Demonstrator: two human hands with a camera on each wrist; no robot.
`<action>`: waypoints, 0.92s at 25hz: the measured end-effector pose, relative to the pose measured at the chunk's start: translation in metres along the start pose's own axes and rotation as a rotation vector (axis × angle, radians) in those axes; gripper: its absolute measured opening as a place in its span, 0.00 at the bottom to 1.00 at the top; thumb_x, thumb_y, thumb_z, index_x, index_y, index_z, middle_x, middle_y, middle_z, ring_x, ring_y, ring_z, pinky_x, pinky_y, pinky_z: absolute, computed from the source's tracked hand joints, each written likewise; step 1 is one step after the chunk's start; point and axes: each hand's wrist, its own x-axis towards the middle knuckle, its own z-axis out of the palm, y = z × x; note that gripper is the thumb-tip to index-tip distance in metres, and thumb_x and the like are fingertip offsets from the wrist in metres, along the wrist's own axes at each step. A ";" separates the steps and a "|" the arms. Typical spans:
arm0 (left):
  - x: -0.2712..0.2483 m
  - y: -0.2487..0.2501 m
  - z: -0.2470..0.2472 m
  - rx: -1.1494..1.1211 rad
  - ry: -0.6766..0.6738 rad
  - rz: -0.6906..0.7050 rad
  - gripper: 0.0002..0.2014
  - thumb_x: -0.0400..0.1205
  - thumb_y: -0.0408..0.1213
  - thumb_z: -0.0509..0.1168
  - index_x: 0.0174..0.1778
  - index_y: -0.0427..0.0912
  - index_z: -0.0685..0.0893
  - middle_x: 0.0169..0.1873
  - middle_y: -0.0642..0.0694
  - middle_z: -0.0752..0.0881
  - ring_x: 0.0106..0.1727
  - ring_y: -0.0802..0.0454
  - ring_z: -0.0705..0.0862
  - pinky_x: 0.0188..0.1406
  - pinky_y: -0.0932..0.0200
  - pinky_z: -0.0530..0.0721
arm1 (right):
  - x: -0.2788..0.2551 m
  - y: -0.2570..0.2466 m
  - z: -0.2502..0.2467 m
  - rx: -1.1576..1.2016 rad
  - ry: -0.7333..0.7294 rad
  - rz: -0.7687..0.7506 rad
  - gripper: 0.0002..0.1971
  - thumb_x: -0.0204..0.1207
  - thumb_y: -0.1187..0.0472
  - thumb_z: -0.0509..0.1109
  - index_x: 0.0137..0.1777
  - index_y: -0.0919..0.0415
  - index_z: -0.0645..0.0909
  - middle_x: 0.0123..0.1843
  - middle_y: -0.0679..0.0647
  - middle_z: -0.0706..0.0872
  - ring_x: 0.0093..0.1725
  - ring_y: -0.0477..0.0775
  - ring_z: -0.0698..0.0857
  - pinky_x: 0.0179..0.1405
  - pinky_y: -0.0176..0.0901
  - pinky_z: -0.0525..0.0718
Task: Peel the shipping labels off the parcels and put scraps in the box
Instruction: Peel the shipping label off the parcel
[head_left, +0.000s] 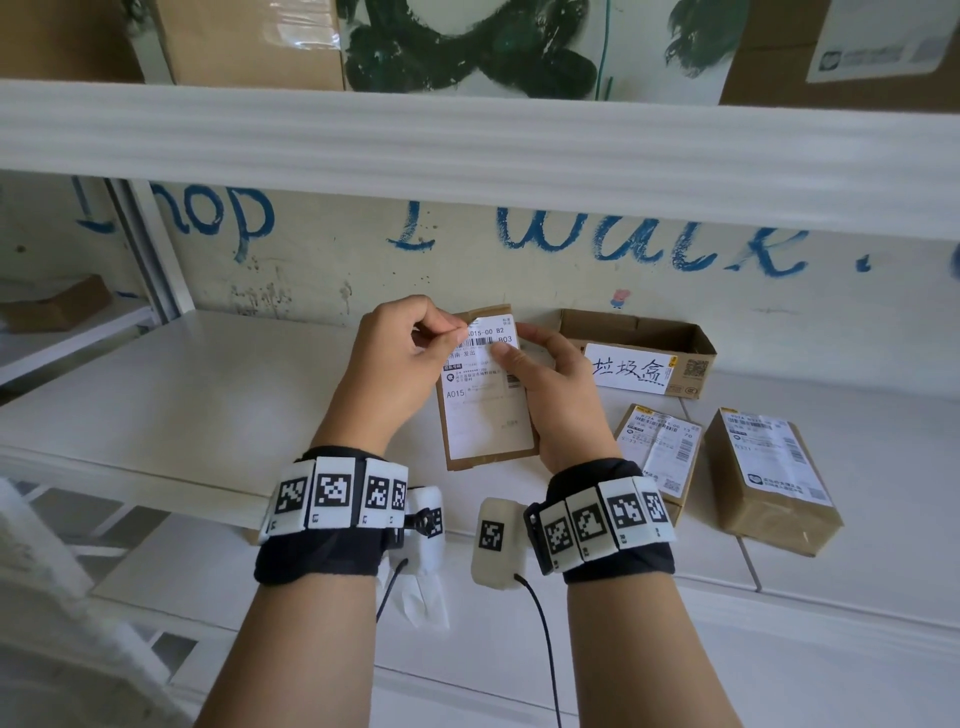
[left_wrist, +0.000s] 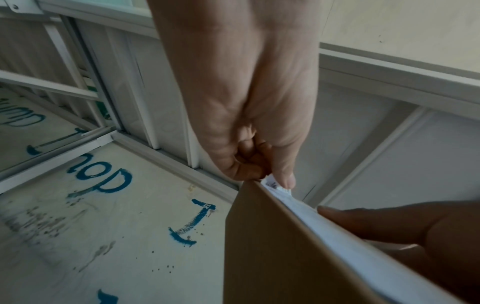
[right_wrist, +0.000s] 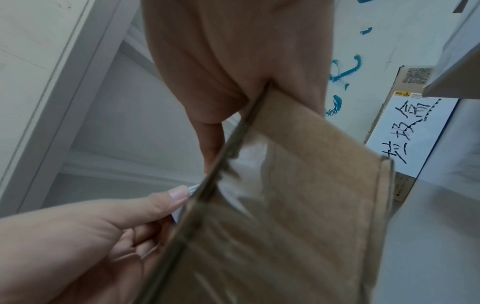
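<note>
A flat brown parcel (head_left: 488, 457) is held upright above the white shelf, its white shipping label (head_left: 485, 410) facing me. My right hand (head_left: 556, 395) grips the parcel's right edge, thumb pressed on the label. My left hand (head_left: 400, 358) pinches the label's top left corner (left_wrist: 272, 184) between thumb and forefinger; the corner is lifted slightly off the cardboard. In the right wrist view the parcel's taped back (right_wrist: 298, 195) fills the frame. The open scrap box (head_left: 639, 348) with a handwritten white sign stands behind and to the right.
Two more labelled parcels (head_left: 660, 457) (head_left: 769, 473) lie on the shelf (head_left: 208, 395) to the right. An upper shelf board (head_left: 467, 140) crosses overhead. A painted wall with blue lettering (head_left: 623, 244) is behind. A small cardboard piece (head_left: 57, 306) sits far left.
</note>
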 end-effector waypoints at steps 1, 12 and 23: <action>0.000 0.000 -0.001 0.000 0.003 0.000 0.05 0.83 0.32 0.76 0.41 0.41 0.88 0.45 0.58 0.92 0.48 0.61 0.91 0.53 0.63 0.90 | 0.001 0.000 0.002 -0.005 0.003 -0.001 0.15 0.85 0.61 0.80 0.70 0.57 0.87 0.60 0.64 0.97 0.50 0.59 0.96 0.55 0.62 0.96; -0.007 0.000 -0.008 -0.016 -0.017 0.002 0.04 0.82 0.32 0.76 0.43 0.38 0.90 0.45 0.56 0.93 0.51 0.59 0.92 0.59 0.59 0.90 | -0.006 0.000 0.004 0.014 -0.013 0.037 0.11 0.86 0.61 0.79 0.66 0.57 0.88 0.59 0.65 0.96 0.47 0.57 0.95 0.52 0.59 0.95; -0.013 0.000 -0.010 -0.048 -0.037 0.006 0.04 0.82 0.31 0.77 0.44 0.35 0.90 0.45 0.53 0.93 0.49 0.61 0.91 0.56 0.65 0.89 | -0.014 -0.002 0.003 0.012 -0.023 0.065 0.13 0.87 0.61 0.77 0.69 0.59 0.86 0.61 0.67 0.96 0.47 0.58 0.94 0.49 0.57 0.95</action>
